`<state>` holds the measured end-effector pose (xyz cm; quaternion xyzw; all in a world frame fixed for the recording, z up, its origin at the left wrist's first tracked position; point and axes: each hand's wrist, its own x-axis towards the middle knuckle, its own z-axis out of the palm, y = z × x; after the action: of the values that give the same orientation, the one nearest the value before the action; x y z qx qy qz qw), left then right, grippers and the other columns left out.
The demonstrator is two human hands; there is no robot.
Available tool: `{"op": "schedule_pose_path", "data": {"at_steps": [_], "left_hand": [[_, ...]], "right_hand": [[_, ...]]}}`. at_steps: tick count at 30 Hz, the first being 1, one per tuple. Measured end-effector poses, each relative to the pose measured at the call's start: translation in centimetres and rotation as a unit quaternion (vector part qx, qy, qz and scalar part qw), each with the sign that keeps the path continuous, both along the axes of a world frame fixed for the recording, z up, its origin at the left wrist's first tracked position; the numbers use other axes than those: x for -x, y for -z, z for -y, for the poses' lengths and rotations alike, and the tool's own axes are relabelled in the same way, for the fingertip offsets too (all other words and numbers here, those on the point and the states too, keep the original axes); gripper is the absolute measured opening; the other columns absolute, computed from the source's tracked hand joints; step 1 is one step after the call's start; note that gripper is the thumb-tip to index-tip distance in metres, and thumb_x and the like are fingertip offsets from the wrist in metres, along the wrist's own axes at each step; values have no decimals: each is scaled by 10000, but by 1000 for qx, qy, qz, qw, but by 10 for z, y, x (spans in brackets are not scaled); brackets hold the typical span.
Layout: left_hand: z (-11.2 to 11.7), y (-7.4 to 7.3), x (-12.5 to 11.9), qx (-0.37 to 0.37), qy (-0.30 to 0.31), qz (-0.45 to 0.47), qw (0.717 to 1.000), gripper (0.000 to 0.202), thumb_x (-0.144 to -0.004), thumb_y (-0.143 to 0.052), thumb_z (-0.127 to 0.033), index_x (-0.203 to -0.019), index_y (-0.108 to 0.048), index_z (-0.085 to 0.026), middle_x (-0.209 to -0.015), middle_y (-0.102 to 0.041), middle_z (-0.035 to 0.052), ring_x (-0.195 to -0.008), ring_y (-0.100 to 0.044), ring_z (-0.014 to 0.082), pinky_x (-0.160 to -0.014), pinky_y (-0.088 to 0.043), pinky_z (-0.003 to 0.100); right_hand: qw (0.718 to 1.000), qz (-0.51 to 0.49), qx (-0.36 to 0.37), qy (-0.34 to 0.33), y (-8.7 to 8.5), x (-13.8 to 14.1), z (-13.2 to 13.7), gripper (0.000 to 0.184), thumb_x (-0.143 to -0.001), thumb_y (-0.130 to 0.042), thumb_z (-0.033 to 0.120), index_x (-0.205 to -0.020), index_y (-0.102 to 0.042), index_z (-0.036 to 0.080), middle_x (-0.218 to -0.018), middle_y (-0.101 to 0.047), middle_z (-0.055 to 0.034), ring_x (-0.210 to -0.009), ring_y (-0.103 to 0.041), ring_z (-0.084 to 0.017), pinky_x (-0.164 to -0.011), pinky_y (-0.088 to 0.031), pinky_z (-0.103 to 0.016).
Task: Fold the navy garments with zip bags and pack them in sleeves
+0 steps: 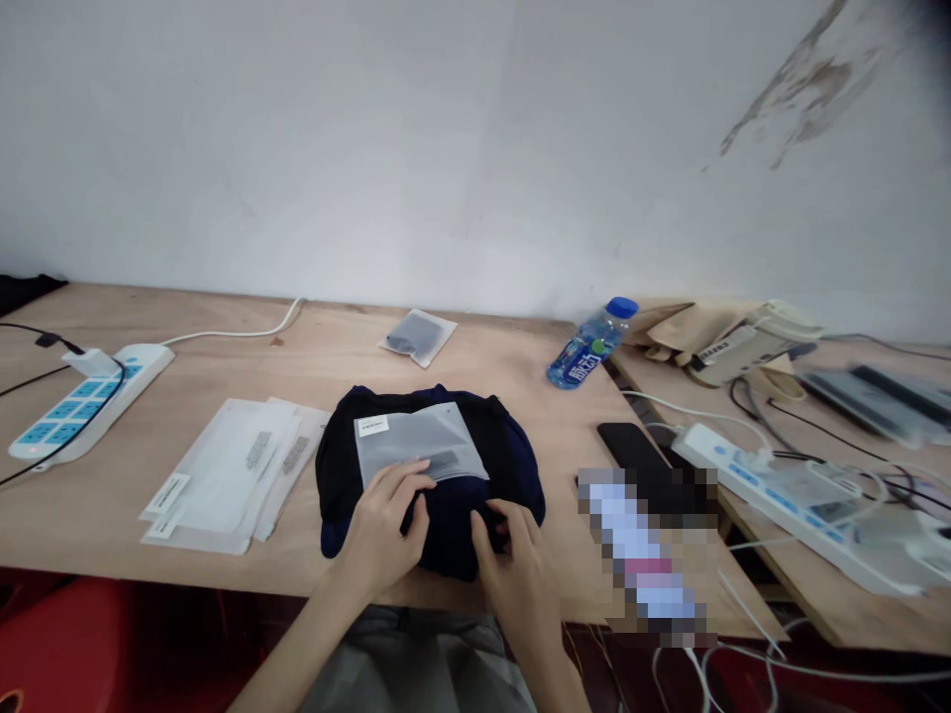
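Observation:
A folded navy and black cloth item [451,530], soft and wrinkled, lies at the table's front edge. On top of it rests a frosted plastic bag [416,444] with a white label at its upper left. My left hand [390,515] is open, its fingers spread over the bag's lower edge and the thumb held apart. My right hand [518,560] is at the cloth's front right, thumb and bent fingers closed on the dark cloth; its inner fingers are partly hidden.
Several flat frosted bags [215,470] lie left, beside a power strip [96,401]. A small packet [420,337] sits near the wall. To the right are a blue-capped bottle [590,347], a black phone [643,465], a pixelated lit screen [643,555] and another power strip [788,505] with cables.

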<state>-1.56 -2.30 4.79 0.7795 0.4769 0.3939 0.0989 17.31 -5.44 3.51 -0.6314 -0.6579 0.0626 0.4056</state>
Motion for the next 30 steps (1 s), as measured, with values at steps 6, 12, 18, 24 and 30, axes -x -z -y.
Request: {"op": "schedule_pose_path", "data": {"at_steps": [6,12,18,24,30], "left_hand": [[-32,-4,-15,36,56,-126,990,445,-907,-494,-183,-1350,-509,-228,-1480,-479,98,-1392,-416,246,-1150,-342,502],[-42,1,-17,67,89,-135,984,415,-988,-344,-175,-1366,-506,-230,-1403,-569,67,-1368,-454,196,-1152,-346,463],[-43,-2,-14,73,106,-93,987,465,-996,-354,-204,-1452,-406,-273,-1454,-518,47,-1384,-430,184,-1118,-402,427],[-49,-5,-3,73,80,-115,987,530,-974,-442,-289,-1492,-332,-287,-1541,-392,87,-1446,-321,232,-1167,-301,505],[-40,1,6,88,70,-157,981,517,-981,-427,-307,-1491,-338,-292,-1557,-363,92,-1447,-318,250,-1153,-320,509]], "right_hand": [[990,-82,91,73,6,4,-12,463,-860,-545,530,-1130,-580,155,-983,-682,-124,-666,-638,-197,-592,-526,-340],[977,-172,123,-1,2,3,-31,256,-812,-589,438,-898,-626,200,-695,-669,-30,-553,-618,-177,-561,-524,-307],[938,-337,68,40,-3,25,-55,289,-796,-654,435,-870,-462,232,-792,-643,-16,-669,-661,-166,-617,-561,-288],[991,-129,-19,5,-15,25,-33,140,-917,-537,347,-877,-569,216,-1002,-597,-96,-973,-601,-224,-901,-511,-420],[989,64,26,-127,-7,11,10,388,-867,-460,80,-1192,-612,228,-1257,-542,-132,-1074,-566,-251,-872,-553,-419]]}}
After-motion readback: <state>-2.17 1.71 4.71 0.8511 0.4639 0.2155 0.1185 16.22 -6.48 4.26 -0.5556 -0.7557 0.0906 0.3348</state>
